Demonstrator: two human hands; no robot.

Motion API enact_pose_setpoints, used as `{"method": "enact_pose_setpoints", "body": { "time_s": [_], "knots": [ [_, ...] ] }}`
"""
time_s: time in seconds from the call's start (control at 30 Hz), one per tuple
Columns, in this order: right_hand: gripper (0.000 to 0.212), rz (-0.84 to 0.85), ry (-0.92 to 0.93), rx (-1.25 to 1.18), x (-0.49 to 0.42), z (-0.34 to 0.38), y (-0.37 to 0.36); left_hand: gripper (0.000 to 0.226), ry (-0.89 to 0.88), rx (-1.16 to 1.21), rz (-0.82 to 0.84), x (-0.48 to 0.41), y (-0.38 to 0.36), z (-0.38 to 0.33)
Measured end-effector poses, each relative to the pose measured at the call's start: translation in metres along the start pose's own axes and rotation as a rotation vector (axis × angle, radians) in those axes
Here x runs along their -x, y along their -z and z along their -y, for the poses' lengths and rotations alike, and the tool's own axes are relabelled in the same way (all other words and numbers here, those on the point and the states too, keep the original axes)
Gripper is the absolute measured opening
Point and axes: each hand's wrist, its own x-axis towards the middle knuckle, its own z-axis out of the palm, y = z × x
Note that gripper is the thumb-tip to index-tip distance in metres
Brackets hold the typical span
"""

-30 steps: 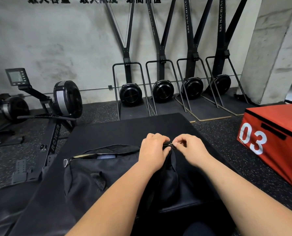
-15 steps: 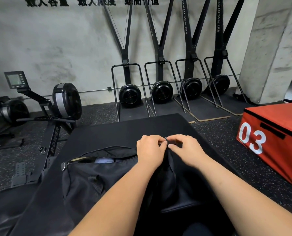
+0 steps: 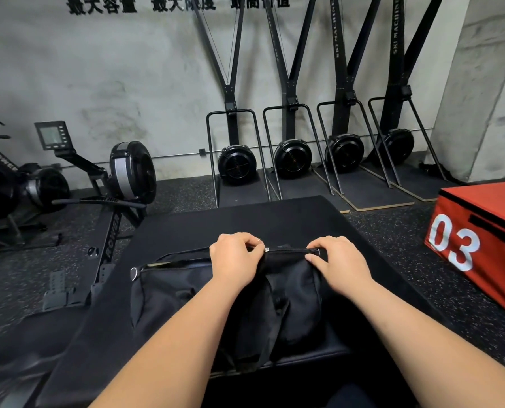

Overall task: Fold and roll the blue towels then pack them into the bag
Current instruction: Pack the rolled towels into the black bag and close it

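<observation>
1. Left hand (image 3: 236,257) at the centre of the frame, knuckles up; fingers curled, pinching the top edge of the bag (image 3: 186,293).
2. Right hand (image 3: 340,260) just to its right, apart; fingers curled over the same edge.
3. Both bare forearms run in from the lower edge, converging.

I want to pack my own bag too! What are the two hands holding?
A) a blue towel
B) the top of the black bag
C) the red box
B: the left hand and the right hand both grip the zip edge along the top of the black bag.
</observation>
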Motion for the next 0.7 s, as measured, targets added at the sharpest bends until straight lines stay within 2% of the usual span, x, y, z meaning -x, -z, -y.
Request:
{"method": "enact_pose_setpoints", "body": {
  "time_s": [0.07,0.2,0.3,0.53,0.7],
  "knots": [
    [0.022,0.002,0.026,0.023,0.0,0.005,-0.001,0.021,-0.001,-0.011,0.015,0.0,0.011,0.015],
    [0.044,0.002,0.235,0.107,-0.007,0.042,-0.008,0.014,-0.005,-0.008,0.011,0.002,0.021,0.022],
    [0.036,0.056,0.331,0.212,-0.011,0.075,-0.019,0.019,0.014,0.007,0.002,0.004,0.021,0.016],
    [0.02,-0.054,0.269,0.388,-0.01,0.084,-0.038,0.017,0.063,-0.027,-0.028,0.007,0.039,0.031],
    [0.016,-0.11,0.232,0.344,-0.009,0.077,-0.033,0.017,0.119,-0.018,-0.084,0.004,0.074,0.07]
  ]
}}
